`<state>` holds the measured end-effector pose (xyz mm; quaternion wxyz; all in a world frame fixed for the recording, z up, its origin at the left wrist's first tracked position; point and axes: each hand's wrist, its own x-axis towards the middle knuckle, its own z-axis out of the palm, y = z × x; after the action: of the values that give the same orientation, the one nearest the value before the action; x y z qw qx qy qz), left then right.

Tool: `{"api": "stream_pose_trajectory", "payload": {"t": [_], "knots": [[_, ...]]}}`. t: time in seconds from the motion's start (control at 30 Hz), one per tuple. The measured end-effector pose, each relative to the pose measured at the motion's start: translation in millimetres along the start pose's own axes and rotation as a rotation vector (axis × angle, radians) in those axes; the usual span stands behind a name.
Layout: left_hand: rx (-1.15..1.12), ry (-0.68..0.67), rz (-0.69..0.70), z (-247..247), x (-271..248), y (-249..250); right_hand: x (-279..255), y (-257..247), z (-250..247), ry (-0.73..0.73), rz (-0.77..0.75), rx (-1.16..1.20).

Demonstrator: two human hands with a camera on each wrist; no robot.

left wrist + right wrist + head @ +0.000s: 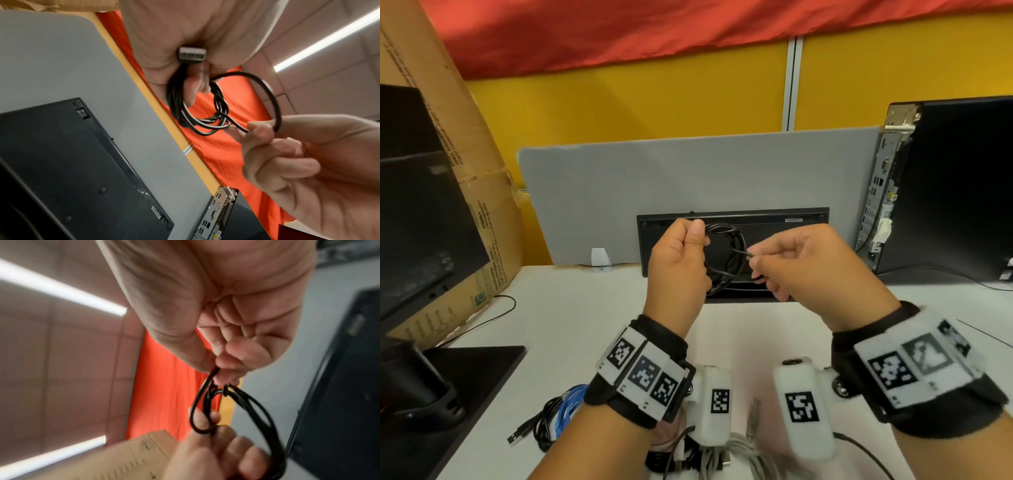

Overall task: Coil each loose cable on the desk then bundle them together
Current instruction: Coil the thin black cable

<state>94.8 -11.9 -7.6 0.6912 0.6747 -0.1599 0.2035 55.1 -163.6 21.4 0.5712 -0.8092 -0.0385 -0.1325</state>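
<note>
The left hand (678, 260) is raised above the desk (571, 329) and grips a black cable coil (726, 257), fingers curled round one side of the loops. The left wrist view shows a grey connector (192, 54) at the coil's end, tucked against the left palm. The right hand (815, 270) is level with the left, just beside the coil, and pinches a single strand of the same cable between thumb and fingertips; this strand runs from the coil in a wider outer loop. The coil hangs in the air between both hands, in front of a black keyboard (784, 226) propped against a grey divider panel (688, 178). On the desk below the wrists lie a blue cable (568, 407), a black USB cable (530, 428) and a heap of grey and black cables (722, 455). A computer tower (945, 185) stands at the right.
</note>
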Motion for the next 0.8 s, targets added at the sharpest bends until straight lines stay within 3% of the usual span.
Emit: {"api": "stream_pose_trajectory", "payload": {"t": [0.1,0.37,0.53,0.63,0.7,0.8], "knots": [[-0.011,0.028,0.003,-3,3,-2,1,-3,-5,-0.058,0.075,0.284],[0.004,0.084,0.076,0,2,-8,-3,-11,-12,-0.222,0.074,0.298],[-0.113,0.072,-0.002,-6,7,-10,-6,-14,-11,-0.375,0.187,0.697],[-0.139,0.083,-0.045,-8,8,-12,-4,-15,-10,-0.359,0.196,0.848],[-0.187,0.089,-0.066,-8,10,-12,-2,-12,-12,-0.269,0.116,0.707],[-0.254,0.1,-0.119,-9,10,-11,-1,-7,-20,-0.128,-0.078,0.164]]}}
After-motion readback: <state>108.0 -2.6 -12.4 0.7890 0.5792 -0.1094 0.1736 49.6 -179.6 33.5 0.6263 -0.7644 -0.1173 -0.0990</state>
